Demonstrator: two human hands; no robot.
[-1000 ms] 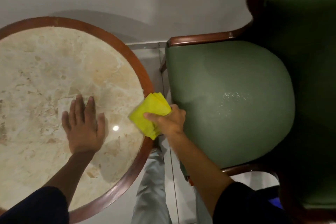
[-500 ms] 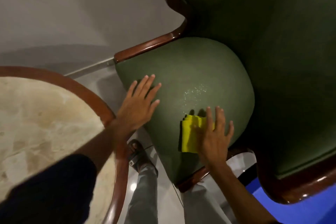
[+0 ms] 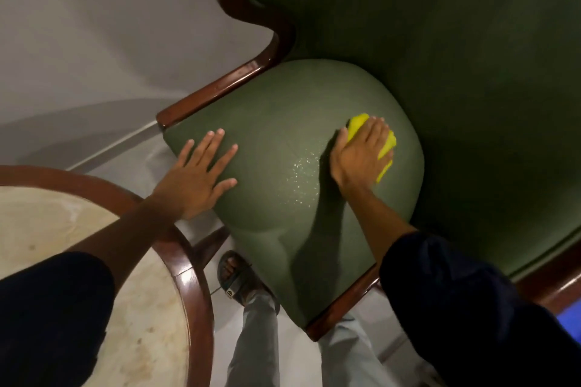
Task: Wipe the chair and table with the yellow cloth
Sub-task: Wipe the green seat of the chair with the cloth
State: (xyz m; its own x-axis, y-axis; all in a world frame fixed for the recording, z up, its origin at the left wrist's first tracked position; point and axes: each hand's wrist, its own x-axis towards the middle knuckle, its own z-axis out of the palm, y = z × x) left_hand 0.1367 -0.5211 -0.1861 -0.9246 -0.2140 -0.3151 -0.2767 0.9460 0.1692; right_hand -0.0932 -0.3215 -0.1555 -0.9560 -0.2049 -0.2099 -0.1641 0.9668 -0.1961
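A green upholstered chair point(image 3: 283, 122) with a dark wooden frame fills the centre and right of the head view. My right hand point(image 3: 361, 154) presses the folded yellow cloth point(image 3: 356, 126) flat on the far right part of the seat cushion; the hand covers most of the cloth. My left hand point(image 3: 195, 176) lies flat, fingers spread, on the seat's left edge and holds nothing. The round marble table point(image 3: 151, 317) with a wooden rim sits at lower left, partly hidden by my left sleeve.
A plain grey wall point(image 3: 94, 25) rises behind the chair and table. My sandalled foot point(image 3: 235, 276) and grey trouser legs stand on the pale floor between table and chair. Small glinting specks point(image 3: 301, 173) dot the seat between my hands.
My right hand slid the cloth from the seat's near edge toward its far right side. My left hand, which left the table a second ago, shifted slightly on the seat's left edge.
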